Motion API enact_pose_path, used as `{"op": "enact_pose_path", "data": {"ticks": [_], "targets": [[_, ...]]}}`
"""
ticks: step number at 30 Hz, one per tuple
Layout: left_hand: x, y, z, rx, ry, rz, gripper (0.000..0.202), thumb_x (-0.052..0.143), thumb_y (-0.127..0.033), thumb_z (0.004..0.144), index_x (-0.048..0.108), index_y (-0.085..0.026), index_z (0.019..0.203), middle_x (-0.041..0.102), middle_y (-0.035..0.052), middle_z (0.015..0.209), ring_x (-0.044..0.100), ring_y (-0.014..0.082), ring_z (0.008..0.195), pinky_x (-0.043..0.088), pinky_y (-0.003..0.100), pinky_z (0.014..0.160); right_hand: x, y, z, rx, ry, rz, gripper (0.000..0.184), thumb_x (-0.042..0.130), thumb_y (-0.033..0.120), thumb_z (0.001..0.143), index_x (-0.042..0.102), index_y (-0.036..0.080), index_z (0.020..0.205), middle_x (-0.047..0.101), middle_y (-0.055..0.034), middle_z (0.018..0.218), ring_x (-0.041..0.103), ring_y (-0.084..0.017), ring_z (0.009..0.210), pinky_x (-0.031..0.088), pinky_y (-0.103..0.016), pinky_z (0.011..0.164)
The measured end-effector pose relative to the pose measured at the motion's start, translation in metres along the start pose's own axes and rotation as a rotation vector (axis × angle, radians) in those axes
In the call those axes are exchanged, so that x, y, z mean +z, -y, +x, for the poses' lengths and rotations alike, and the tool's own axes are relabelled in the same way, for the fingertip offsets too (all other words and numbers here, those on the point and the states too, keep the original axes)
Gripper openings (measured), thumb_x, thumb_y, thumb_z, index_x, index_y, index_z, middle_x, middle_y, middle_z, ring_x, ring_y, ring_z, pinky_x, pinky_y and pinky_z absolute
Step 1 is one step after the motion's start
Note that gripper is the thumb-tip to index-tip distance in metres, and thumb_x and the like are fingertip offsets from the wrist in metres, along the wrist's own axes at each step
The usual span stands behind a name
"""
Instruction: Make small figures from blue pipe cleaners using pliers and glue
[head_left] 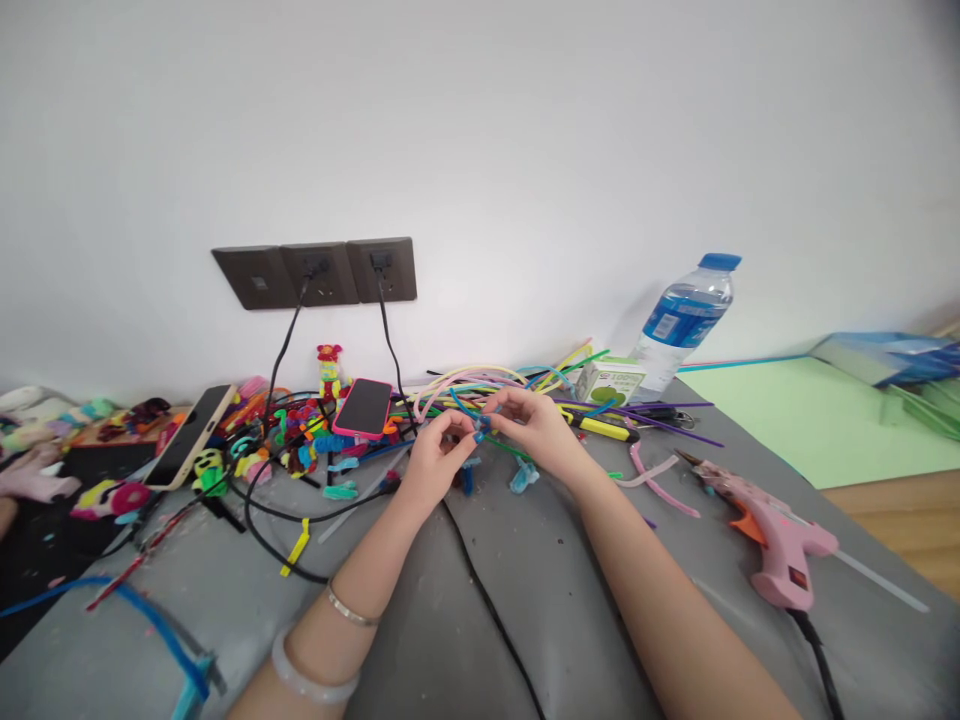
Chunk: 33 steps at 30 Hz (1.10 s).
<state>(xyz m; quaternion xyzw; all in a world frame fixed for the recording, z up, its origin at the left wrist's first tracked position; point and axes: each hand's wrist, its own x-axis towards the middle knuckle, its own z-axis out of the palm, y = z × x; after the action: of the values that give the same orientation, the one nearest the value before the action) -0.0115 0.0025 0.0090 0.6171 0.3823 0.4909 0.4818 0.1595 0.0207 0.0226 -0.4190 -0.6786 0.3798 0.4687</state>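
My left hand and my right hand meet at the far middle of the grey table. Both pinch a small blue pipe-cleaner piece between their fingertips. Around the hands lies a heap of coloured pipe cleaners. Small light-blue twisted pieces rest on the cloth just below my right hand. My left wrist wears a thin bracelet and a pale bangle.
A pink glue gun lies at the right with its black cord. A water bottle stands by the wall beside a small green carton. Two phones lie left, cables running to wall sockets. Small colourful figures clutter the left.
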Motion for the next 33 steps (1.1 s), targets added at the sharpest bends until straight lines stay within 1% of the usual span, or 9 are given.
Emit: {"op": "enact_pose_path", "data": {"ticks": [4, 7, 9, 12, 15, 19, 26, 29, 33], "targets": [[0.001, 0.0, 0.0, 0.0, -0.012, 0.002, 0.02, 0.066, -0.034, 0.076, 0.054, -0.018, 0.077, 0.051, -0.0006, 0.075, 0.048, 0.0119, 0.068, 0.039, 0.021, 0.059, -0.001, 0.001, 0.0, -0.032, 0.012, -0.058, 0.009, 0.062, 0.026, 0.08, 0.063, 0.017, 0.082, 0.063, -0.0013, 0.075, 0.054, -0.013, 0.062, 0.044, -0.027, 0.06], [0.001, 0.001, 0.0, -0.022, -0.023, 0.005, 0.019, 0.065, -0.033, 0.076, 0.054, -0.018, 0.077, 0.049, -0.0023, 0.07, 0.044, 0.0108, 0.063, 0.037, 0.021, 0.057, -0.002, 0.003, -0.001, -0.119, 0.015, -0.123, 0.007, 0.06, 0.021, 0.08, 0.065, 0.018, 0.085, 0.067, -0.003, 0.083, 0.058, -0.015, 0.07, 0.047, -0.028, 0.066], [0.0, 0.002, 0.0, -0.031, -0.033, -0.001, 0.017, 0.065, -0.032, 0.076, 0.056, -0.018, 0.077, 0.05, -0.0026, 0.069, 0.044, 0.0106, 0.062, 0.037, 0.021, 0.057, -0.003, 0.004, -0.001, -0.177, 0.004, -0.156, 0.008, 0.059, 0.019, 0.081, 0.066, 0.019, 0.085, 0.068, -0.0039, 0.086, 0.059, -0.015, 0.073, 0.048, -0.028, 0.068], [-0.001, 0.004, 0.001, -0.029, -0.041, 0.001, 0.016, 0.064, -0.032, 0.077, 0.059, -0.018, 0.08, 0.053, -0.0017, 0.07, 0.046, 0.011, 0.062, 0.037, 0.022, 0.058, -0.003, 0.004, -0.001, -0.211, -0.006, -0.199, 0.007, 0.057, 0.017, 0.083, 0.064, 0.019, 0.085, 0.067, -0.0039, 0.085, 0.058, -0.015, 0.071, 0.047, -0.028, 0.066], [-0.002, 0.006, 0.002, -0.025, -0.037, 0.011, 0.018, 0.063, -0.035, 0.079, 0.059, -0.018, 0.081, 0.055, -0.0004, 0.074, 0.048, 0.012, 0.065, 0.039, 0.022, 0.059, -0.003, 0.004, -0.001, -0.214, 0.003, -0.228, 0.007, 0.056, 0.017, 0.083, 0.062, 0.019, 0.085, 0.066, -0.0037, 0.084, 0.058, -0.015, 0.071, 0.046, -0.027, 0.066], [-0.001, 0.006, 0.002, -0.025, -0.02, 0.024, 0.024, 0.062, -0.041, 0.081, 0.056, -0.018, 0.083, 0.052, 0.0001, 0.076, 0.047, 0.013, 0.067, 0.04, 0.023, 0.058, -0.003, 0.005, -0.001, -0.213, 0.008, -0.256, 0.007, 0.054, 0.018, 0.084, 0.061, 0.019, 0.084, 0.065, -0.004, 0.084, 0.058, -0.017, 0.075, 0.045, -0.027, 0.067], [0.001, 0.002, 0.0, 0.042, 0.022, 0.026, 0.029, 0.057, -0.047, 0.085, 0.051, -0.019, 0.082, 0.051, 0.0018, 0.085, 0.045, 0.0129, 0.07, 0.041, 0.023, 0.062, -0.005, 0.007, -0.001, -0.172, -0.001, -0.234, 0.007, 0.056, 0.022, 0.085, 0.061, 0.018, 0.08, 0.065, -0.0029, 0.08, 0.058, -0.016, 0.075, 0.044, -0.028, 0.069], [0.001, 0.0, 0.0, 0.012, 0.011, -0.005, 0.028, 0.06, -0.046, 0.084, 0.054, -0.018, 0.084, 0.053, 0.0014, 0.083, 0.047, 0.0131, 0.071, 0.041, 0.023, 0.063, -0.008, 0.006, 0.0, -0.156, -0.021, -0.198, 0.006, 0.061, 0.023, 0.082, 0.063, 0.018, 0.078, 0.065, -0.0028, 0.079, 0.058, -0.016, 0.074, 0.044, -0.027, 0.067], [-0.001, 0.001, 0.0, -0.024, 0.005, -0.016, 0.023, 0.067, -0.04, 0.079, 0.061, -0.017, 0.083, 0.058, 0.0014, 0.078, 0.052, 0.0141, 0.073, 0.042, 0.023, 0.065, -0.01, 0.008, -0.001, -0.164, -0.028, -0.169, 0.006, 0.062, 0.023, 0.081, 0.066, 0.019, 0.081, 0.066, -0.0039, 0.082, 0.057, -0.016, 0.071, 0.045, -0.028, 0.065]]}}
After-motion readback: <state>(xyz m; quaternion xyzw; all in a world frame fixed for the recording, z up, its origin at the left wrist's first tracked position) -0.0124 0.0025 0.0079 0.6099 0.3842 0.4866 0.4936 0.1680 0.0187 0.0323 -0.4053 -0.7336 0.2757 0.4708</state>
